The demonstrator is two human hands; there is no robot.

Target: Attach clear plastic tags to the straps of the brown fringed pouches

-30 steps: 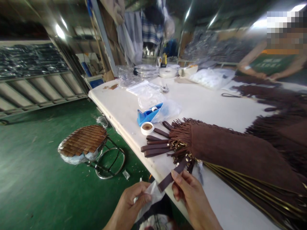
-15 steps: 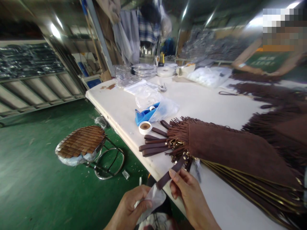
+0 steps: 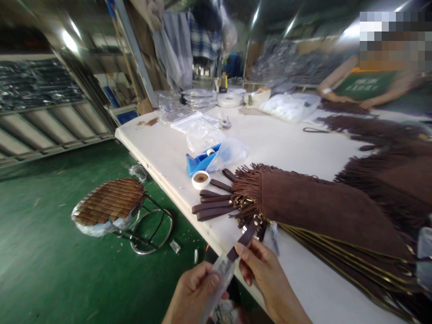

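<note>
Head view: at the near edge of a white table (image 3: pixel 286 148), the left hand (image 3: pixel 195 292) pinches a clear plastic sleeve (image 3: pixel 219 276), apparently slipped over a brown strap (image 3: pixel 245 236) that the right hand (image 3: pixel 266 274) grips; the strap leads to stacked fringed suede bags (image 3: pixel 320 211).

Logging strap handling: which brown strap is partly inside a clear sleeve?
The strap held between both hands, hanging off the table edge; the other straps lie bare on the table.
</note>
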